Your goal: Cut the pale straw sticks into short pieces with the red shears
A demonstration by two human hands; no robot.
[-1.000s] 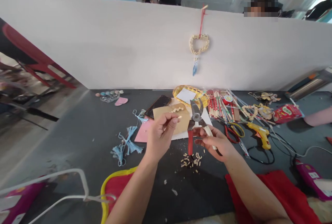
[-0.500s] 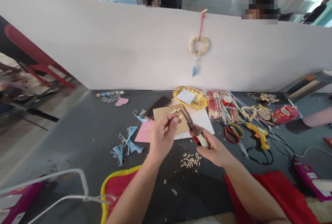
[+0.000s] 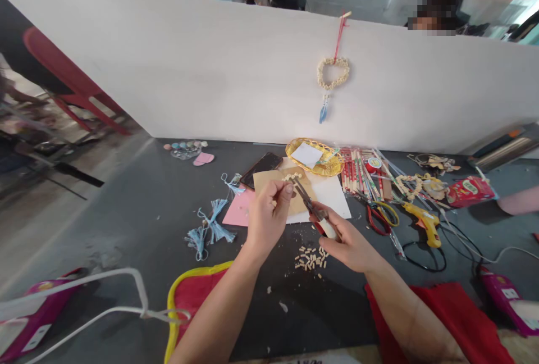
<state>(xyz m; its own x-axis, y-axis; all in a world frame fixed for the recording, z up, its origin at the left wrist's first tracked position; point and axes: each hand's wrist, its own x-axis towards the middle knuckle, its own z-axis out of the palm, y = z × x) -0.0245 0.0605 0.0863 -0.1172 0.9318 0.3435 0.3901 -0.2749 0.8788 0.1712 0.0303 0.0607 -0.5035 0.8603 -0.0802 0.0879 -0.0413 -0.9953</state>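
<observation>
My left hand (image 3: 266,216) is raised over the dark table (image 3: 138,206), its thumb and fingers pinched on a small pale stick piece that is mostly hidden. My right hand (image 3: 346,241) grips the red and white handles of a pair of cutters (image 3: 309,205). The cutter jaws point up and left and meet the left fingertips at the stick. Below the hands a heap of several short cut stick pieces (image 3: 310,258) lies on the table. Behind the hands are brown paper (image 3: 269,177) and a white sheet (image 3: 332,195).
A yellow basket (image 3: 326,168), a bundle of sticks (image 3: 357,170), red scissors (image 3: 377,217), a yellow glue gun (image 3: 425,221) with a black cord and a red packet (image 3: 468,191) lie to the right. Blue tassels (image 3: 210,228), pink paper (image 3: 239,213) and a phone (image 3: 261,168) are left. A white partition (image 3: 210,72) bears a heart wreath (image 3: 333,73).
The right hand swung the cutters from upright with spread jaws down and left until the jaws met the stick in the left fingers. The left hand stayed in place.
</observation>
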